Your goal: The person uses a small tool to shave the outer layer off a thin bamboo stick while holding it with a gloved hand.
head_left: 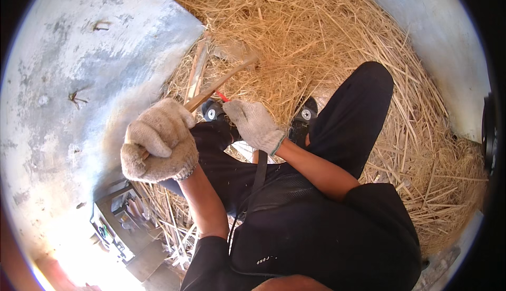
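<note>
My left hand (159, 141), in a thick off-white knit glove, is closed in a fist around a light brown strip (216, 86), which looks like split bamboo or wood. From the fist the strip slants up and to the right, tapering over the straw-like shavings. Close by, my right hand (255, 125) wears a similar glove and has its fingers curled. A short red piece (222, 96) sticks out past its fingertips, near the underside of the strip. The glove hides the rest of that red object, so its kind cannot be made out.
Pale shavings (295, 27) cover the floor ahead and to the right. A patchy whitewashed wall (105, 43) rises at the left, another pale wall (437, 38) at the right. Lower left stands a wooden box (138, 222) with small items. My dark shoes (303, 117) rest between my bent knees.
</note>
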Available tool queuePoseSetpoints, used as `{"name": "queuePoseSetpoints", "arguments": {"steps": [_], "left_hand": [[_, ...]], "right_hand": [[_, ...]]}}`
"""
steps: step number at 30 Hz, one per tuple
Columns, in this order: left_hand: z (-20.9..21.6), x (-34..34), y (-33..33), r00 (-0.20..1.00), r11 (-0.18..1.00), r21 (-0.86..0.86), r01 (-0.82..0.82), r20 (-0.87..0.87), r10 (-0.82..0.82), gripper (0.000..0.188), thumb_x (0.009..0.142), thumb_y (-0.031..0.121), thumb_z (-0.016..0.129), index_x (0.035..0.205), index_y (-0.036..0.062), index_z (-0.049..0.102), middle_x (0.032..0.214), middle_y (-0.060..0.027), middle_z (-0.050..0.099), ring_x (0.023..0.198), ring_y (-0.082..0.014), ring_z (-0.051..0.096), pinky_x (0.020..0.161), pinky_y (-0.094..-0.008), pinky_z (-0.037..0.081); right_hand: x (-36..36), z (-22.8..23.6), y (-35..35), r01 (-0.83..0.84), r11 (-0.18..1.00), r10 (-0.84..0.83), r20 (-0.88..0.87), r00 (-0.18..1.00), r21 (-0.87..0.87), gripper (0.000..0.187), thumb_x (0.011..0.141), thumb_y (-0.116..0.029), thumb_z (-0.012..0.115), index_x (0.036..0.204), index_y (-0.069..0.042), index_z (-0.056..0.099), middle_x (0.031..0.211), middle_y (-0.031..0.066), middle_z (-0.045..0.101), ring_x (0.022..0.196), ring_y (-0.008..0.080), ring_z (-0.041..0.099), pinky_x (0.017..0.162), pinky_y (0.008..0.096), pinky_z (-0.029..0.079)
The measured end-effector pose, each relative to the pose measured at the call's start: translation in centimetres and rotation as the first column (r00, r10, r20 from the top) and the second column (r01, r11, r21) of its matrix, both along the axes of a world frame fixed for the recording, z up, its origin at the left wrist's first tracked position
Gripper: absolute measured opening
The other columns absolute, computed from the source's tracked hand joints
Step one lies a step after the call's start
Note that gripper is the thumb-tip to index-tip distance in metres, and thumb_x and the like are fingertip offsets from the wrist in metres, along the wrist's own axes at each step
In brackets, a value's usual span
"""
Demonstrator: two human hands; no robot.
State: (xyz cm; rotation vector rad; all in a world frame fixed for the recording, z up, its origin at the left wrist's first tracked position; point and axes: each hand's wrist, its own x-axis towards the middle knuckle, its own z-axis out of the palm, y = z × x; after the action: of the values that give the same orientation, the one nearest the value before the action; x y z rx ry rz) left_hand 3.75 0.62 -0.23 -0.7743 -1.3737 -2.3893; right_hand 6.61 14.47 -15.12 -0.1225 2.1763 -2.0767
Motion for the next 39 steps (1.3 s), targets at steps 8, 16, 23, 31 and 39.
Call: {"name": "queuePoseSetpoints", "arguments": {"steps": [8, 16, 23, 31, 39], "left_hand": [[0.0, 0.5, 1.1, 1.000, 0.996, -0.089, 0.020, -0.010, -0.021, 0.047, 0.096, 0.041, 0.047, 0.059, 0.0129, 0.052, 0.049, -0.0028, 0.042, 0.045, -0.0174, 0.039, 0.053, -0.0375, 0.040], [0.0, 0.0, 0.3, 0.999, 0.998, -0.023, -0.054, -0.003, 0.054, 0.049, 0.096, 0.040, 0.043, 0.056, 0.0119, 0.051, 0.048, -0.0036, 0.044, 0.042, -0.0209, 0.041, 0.049, -0.0393, 0.043], [0.0, 0.3, 2.2, 1.000, 0.996, -0.091, -0.009, -0.031, 0.007, 0.044, 0.094, 0.036, 0.047, 0.058, 0.0113, 0.053, 0.050, -0.0036, 0.045, 0.046, -0.0202, 0.043, 0.053, -0.0391, 0.044], [0.0, 0.7, -0.3, 0.985, 0.986, 0.035, -0.163, 0.057, 0.160, 0.047, 0.094, 0.038, 0.045, 0.053, 0.0153, 0.043, 0.048, 0.0003, 0.033, 0.043, -0.0134, 0.027, 0.047, -0.0350, 0.028], [-1.1, -0.8, 0.2, 0.992, 0.992, -0.026, -0.126, -0.025, 0.125, 0.048, 0.096, 0.039, 0.043, 0.060, 0.0095, 0.054, 0.051, -0.0060, 0.044, 0.047, -0.0221, 0.042, 0.052, -0.0414, 0.043]], "right_hand": [[-3.1, -7.1, 2.9, 0.292, 0.905, -0.353, 0.165, 0.921, 0.309, 0.073, 0.101, -0.062, 0.040, 0.088, 0.005, 0.065, 0.064, 0.0214, 0.060, 0.061, 0.0356, 0.060, 0.062, 0.0463, 0.046], [-0.4, -1.5, 0.4, 0.045, 0.995, -0.052, 0.074, 0.996, 0.094, 0.069, 0.103, -0.057, 0.040, 0.083, 0.005, 0.063, 0.060, 0.0175, 0.056, 0.056, 0.0249, 0.050, 0.055, 0.0411, 0.043], [-4.5, -12.3, 3.2, 0.031, 0.864, -0.215, 0.312, 0.925, 0.503, 0.091, 0.100, -0.069, 0.021, 0.080, 0.008, 0.066, 0.076, 0.0339, 0.062, 0.080, 0.0523, 0.063, 0.077, 0.0563, 0.048], [-2.7, -6.2, 4.1, -0.085, 0.921, -0.056, 0.345, 0.937, 0.381, 0.085, 0.100, -0.069, 0.026, 0.078, 0.003, 0.064, 0.072, 0.0273, 0.062, 0.075, 0.0442, 0.064, 0.077, 0.0498, 0.050], [-3.1, 1.7, 4.4, -0.097, 0.990, 0.086, 0.104, 0.991, 0.104, 0.057, 0.104, -0.052, 0.044, 0.097, 0.001, 0.064, 0.071, 0.0168, 0.058, 0.069, 0.0269, 0.060, 0.066, 0.0392, 0.048]]}}
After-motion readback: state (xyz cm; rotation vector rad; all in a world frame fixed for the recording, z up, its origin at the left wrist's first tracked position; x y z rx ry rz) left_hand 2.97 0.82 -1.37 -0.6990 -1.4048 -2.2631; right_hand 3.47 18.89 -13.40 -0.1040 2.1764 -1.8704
